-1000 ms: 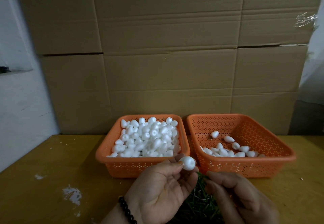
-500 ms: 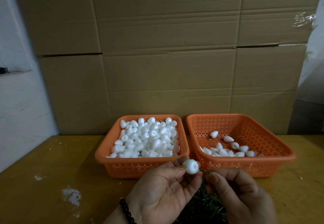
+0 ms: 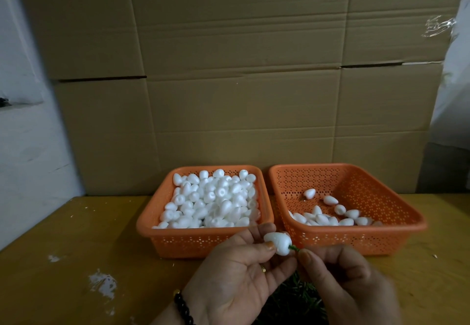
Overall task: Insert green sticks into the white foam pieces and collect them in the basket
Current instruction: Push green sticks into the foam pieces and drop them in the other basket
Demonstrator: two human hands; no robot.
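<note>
Head view shows the left hand (image 3: 236, 271) pinching a white foam piece (image 3: 277, 243) near the desk's (image 3: 76, 261) front edge while the right hand's (image 3: 343, 281) grip pinches the green stick (image 3: 293, 248), best pushed straight along the piece's axis.

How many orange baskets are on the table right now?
2. The left basket sits behind the left hand, heaped with white foam pieces. The right basket stands right beside it, behind the right hand, holding only a few pieces. None looks hidden.
</note>
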